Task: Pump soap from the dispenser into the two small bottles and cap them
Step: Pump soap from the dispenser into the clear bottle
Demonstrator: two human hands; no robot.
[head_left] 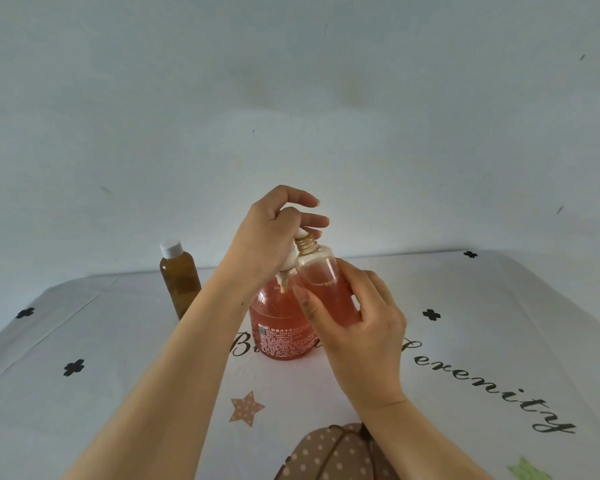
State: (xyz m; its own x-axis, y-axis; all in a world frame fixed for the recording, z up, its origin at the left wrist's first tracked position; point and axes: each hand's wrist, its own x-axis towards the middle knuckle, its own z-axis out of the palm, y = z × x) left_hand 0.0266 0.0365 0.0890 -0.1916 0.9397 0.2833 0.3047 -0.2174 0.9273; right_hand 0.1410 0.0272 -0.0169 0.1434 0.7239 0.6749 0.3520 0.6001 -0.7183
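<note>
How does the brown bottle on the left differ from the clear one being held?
The brown bottle stands on the table, untouched; the clear bottle is held, leaning, in the right hand at the dispenser. The brown bottle has a white cap; the clear bottle's threaded neck is open. The clear bottle shows pink soap; the brown bottle's contents are unclear. Both are small and slim.

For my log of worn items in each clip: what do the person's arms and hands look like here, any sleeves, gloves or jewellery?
The left arm and right arm are bare, with no sleeves in view. The left hand and right hand wear no gloves, and no ring, watch or bracelet shows. The nails that show look short and unpainted.
</note>
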